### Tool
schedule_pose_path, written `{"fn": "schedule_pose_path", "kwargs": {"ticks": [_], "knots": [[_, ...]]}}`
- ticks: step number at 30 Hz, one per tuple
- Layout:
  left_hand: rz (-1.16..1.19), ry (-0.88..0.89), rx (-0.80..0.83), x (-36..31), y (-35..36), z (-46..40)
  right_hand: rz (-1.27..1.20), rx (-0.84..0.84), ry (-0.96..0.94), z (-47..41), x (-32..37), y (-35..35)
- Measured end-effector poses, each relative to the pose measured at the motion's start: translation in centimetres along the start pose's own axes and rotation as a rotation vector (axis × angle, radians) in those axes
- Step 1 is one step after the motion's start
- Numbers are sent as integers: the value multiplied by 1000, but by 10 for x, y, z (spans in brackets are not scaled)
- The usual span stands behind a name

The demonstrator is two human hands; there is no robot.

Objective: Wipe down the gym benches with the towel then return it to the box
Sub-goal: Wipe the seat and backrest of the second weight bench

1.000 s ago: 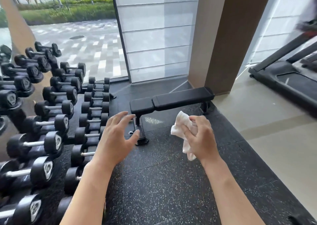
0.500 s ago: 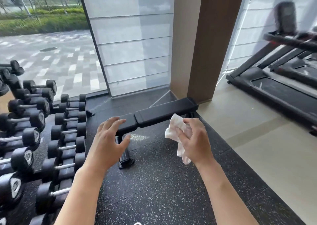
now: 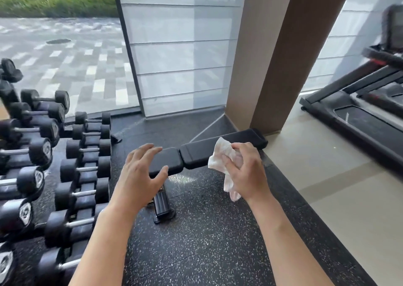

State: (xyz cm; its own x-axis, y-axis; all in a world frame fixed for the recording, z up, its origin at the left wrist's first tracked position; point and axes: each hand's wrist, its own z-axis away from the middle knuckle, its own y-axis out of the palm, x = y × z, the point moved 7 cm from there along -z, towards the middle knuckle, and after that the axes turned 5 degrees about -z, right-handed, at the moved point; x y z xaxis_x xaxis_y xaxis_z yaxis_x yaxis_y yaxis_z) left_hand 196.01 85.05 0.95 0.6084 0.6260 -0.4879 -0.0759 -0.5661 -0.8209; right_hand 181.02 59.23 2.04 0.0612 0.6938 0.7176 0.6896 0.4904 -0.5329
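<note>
A black padded gym bench (image 3: pixel 197 152) stands on the speckled rubber floor ahead of me, running from centre to the right toward a brown pillar. My right hand (image 3: pixel 248 173) is shut on a crumpled white towel (image 3: pixel 222 154), held in front of the bench's long pad. My left hand (image 3: pixel 139 176) hovers with fingers spread over the short seat pad at the bench's near end, holding nothing. The bench's front foot (image 3: pixel 162 207) shows below my left hand. No box is in view.
A rack of black dumbbells (image 3: pixel 82 167) fills the left side. A treadmill (image 3: pixel 357 115) stands at the right on pale tile floor. A brown pillar (image 3: pixel 281 52) and frosted window panels (image 3: pixel 181 52) close off the space behind the bench.
The view has swung right and closer to the bench. Both hands have come nearer to the bench, the towel still in my right hand.
</note>
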Motion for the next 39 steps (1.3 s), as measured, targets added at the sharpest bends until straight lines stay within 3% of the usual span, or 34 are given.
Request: {"fn": "schedule_pose_path", "kwargs": {"ticks": [10, 21, 29, 39], "knots": [[3, -110, -27, 59, 10, -73, -73, 96, -27, -91, -14, 81], [-73, -171, -71, 61, 49, -202, -169, 176, -37, -234, -86, 128], [-149, -263, -99, 79, 57, -262, -253, 273, -100, -320, -100, 186], [-151, -322, -115, 163, 47, -322, -260, 357, -114, -375, -94, 293]]}}
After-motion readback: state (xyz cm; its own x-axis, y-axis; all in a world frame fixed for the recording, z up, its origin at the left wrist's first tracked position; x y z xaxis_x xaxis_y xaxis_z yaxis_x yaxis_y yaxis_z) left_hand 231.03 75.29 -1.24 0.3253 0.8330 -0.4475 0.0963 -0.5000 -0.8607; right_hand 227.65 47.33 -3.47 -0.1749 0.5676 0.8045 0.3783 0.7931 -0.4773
